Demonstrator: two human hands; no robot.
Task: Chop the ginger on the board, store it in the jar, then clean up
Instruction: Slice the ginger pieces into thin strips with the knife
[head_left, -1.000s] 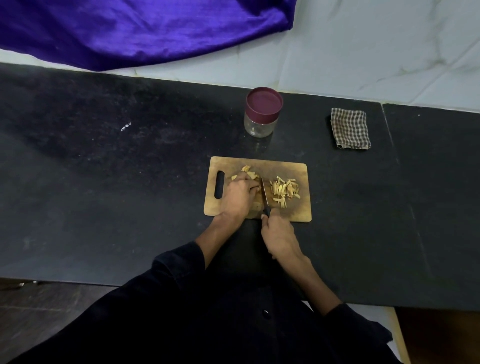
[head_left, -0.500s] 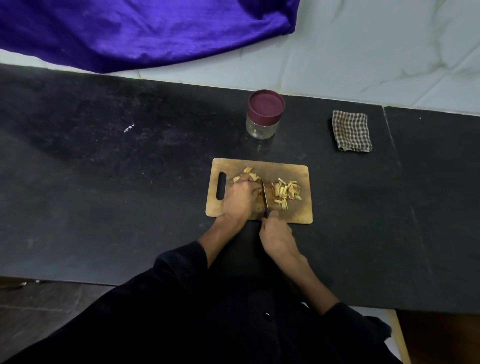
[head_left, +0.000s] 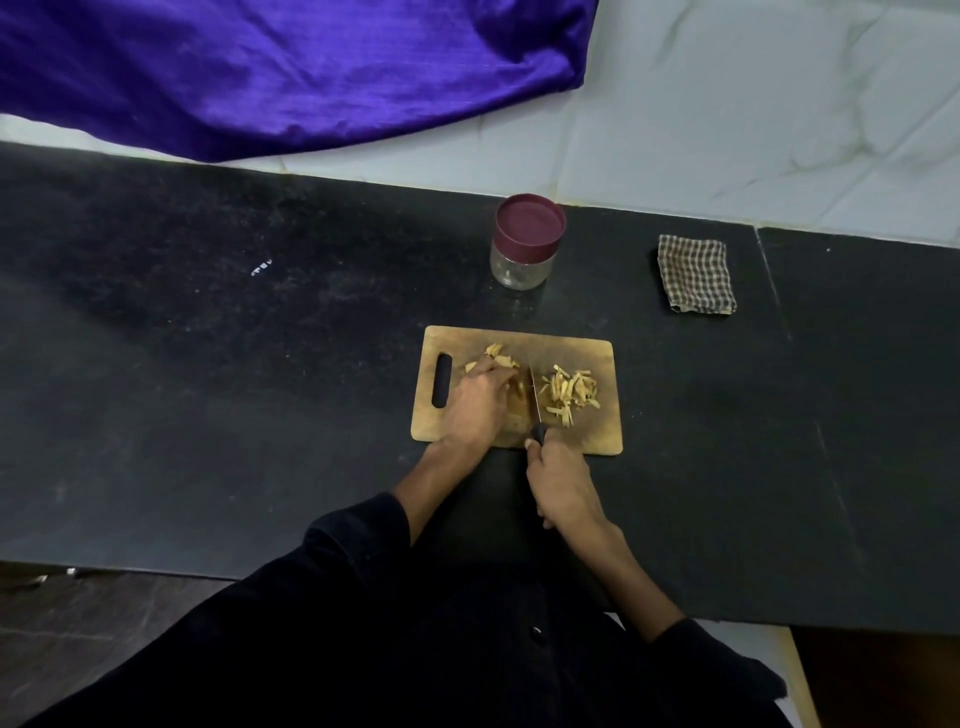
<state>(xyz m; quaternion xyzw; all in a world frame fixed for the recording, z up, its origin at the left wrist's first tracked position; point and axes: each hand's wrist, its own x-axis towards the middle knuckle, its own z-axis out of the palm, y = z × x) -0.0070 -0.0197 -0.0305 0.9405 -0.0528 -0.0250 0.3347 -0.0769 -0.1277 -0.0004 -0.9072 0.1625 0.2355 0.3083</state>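
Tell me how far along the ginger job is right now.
Partly done: a pile of cut strips lies on the board. In hand: the right hand holds the knife while the left hand holds uncut ginger. Left: the jar is still lidded, the checked cloth unused.

One wooden cutting board (head_left: 587, 351) lay on one black table (head_left: 208, 415). One knife (head_left: 534, 402) was present, with one blade and one dark handle. Two hands were in view: one left hand (head_left: 475, 402) and one right hand (head_left: 558, 480). Ginger formed two groups on the board: one pile of cut ginger strips (head_left: 569, 392), too many and too small to count, and one smaller cluster of uncut ginger pieces (head_left: 498, 356). One glass jar (head_left: 522, 267) carried one maroon lid (head_left: 530, 223). One checked cloth (head_left: 696, 274) and one purple fabric (head_left: 285, 73) completed the count.
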